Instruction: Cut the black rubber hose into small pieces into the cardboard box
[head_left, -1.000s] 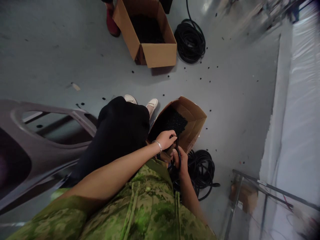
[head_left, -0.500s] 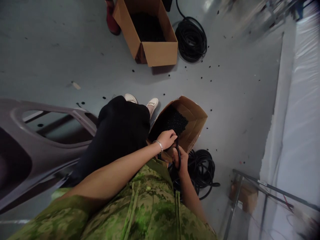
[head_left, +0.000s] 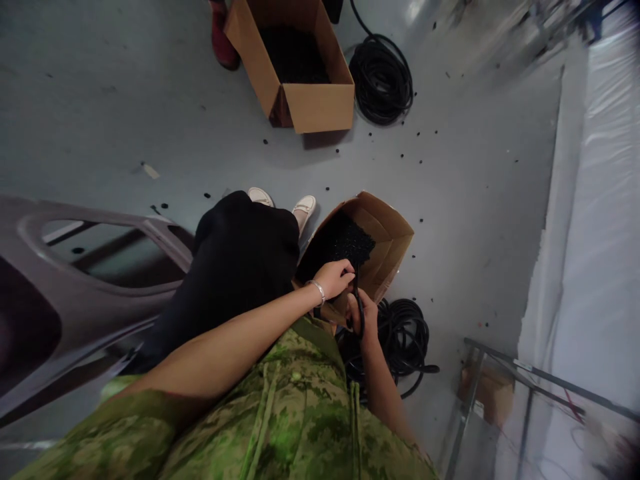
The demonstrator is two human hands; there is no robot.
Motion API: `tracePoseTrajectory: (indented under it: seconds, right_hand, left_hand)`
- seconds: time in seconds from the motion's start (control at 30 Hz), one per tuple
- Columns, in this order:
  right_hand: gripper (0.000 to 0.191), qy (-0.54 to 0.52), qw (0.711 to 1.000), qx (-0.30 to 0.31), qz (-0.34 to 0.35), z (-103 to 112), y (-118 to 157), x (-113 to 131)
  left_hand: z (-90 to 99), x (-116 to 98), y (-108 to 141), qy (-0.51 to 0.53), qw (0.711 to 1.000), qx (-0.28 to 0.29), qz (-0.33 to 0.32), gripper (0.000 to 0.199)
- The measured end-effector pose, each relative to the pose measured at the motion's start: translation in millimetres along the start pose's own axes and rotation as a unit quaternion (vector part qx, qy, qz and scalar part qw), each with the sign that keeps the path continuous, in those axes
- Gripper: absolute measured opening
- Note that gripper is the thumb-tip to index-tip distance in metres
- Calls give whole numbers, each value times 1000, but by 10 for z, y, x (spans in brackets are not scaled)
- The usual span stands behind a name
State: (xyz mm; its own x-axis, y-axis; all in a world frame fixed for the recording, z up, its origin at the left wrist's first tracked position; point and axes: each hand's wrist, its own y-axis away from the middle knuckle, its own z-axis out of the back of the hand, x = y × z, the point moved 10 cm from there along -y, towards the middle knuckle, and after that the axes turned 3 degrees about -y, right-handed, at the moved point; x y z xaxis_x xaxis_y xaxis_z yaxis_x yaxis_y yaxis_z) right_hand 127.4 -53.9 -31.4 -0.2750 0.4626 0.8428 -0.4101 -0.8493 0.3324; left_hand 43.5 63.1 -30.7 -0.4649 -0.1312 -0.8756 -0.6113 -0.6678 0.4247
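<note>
My left hand [head_left: 334, 278], with a silver bracelet at the wrist, is closed in a pinch over the near part of an open cardboard box [head_left: 389, 257]. Something dark is between its fingertips, too small and shaded to name. Just to the right, my right hand [head_left: 367, 319] is closed round the black handles of what look like scissors [head_left: 358, 300], their tip pointing up beside my left fingertips. Small black pieces [head_left: 353, 241] lie heaped in the box. A loose coil of black hose [head_left: 407, 337] rests on the floor beside my right forearm.
Ahead stands a larger cardboard box [head_left: 320, 107] of black pieces, with another person's red shoe [head_left: 224, 47] and a second hose coil [head_left: 383, 80] beside it. A grey panel frame [head_left: 105, 213] is at left, a metal rack [head_left: 545, 380] at lower right. Black bits dot the floor.
My right hand has turned slightly and shifted a little to the right, and the black handles have moved with it. My left hand stays in place.
</note>
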Motion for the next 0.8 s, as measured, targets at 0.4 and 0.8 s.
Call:
tracePoseTrajectory:
  seconds: [0.4,0.8]
  right_hand:
    - [51,-231,965,-6,-123,-153,121,-259]
    - [54,-498,860,38,-105,-199,-104,463]
  left_hand:
    - [149,53,4,62,995,-70,44,9]
    - [318,108,104,227,959,-135,105,18]
